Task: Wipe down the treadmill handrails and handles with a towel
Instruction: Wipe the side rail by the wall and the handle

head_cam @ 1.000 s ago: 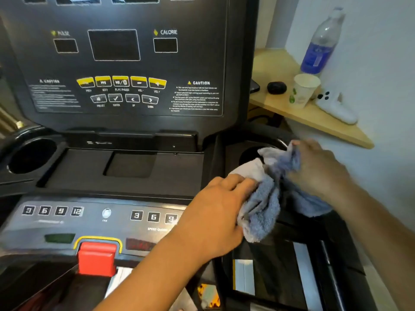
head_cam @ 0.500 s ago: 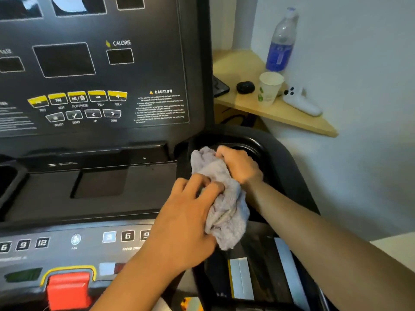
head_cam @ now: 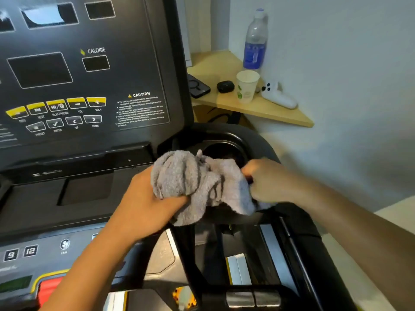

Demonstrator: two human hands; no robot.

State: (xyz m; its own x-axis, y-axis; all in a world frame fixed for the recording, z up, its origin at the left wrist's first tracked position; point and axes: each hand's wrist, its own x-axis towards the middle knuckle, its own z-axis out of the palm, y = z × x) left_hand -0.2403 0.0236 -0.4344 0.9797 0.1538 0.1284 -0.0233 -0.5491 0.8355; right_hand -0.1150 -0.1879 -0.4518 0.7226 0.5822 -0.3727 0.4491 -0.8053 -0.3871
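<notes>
Since half a second ago the bunched grey towel [head_cam: 202,187] has been drawn out sideways: both hands were pressed close together at the cup holder, and now they sit apart with the cloth stretched between them, which I judge to be a re-folding or re-gripping before the next pass along the rail. Going from the left, the console panel [head_cam: 78,86] with its yellow buttons rises steeply behind; the left hand [head_cam: 146,205] grips the towel's fuller end, thumb curled under the wad; the towel hangs in the air just in front of the right cup holder [head_cam: 224,151]; the right hand [head_cam: 267,182] is clenched on the thinner end. Below and to the right, the black right handrail [head_cam: 298,232] runs back toward the person with open room beside it along the wall. Further right, a wooden shelf [head_cam: 269,111] carries a water bottle [head_cam: 256,41] and paper cup [head_cam: 246,85], well clear of the hands
</notes>
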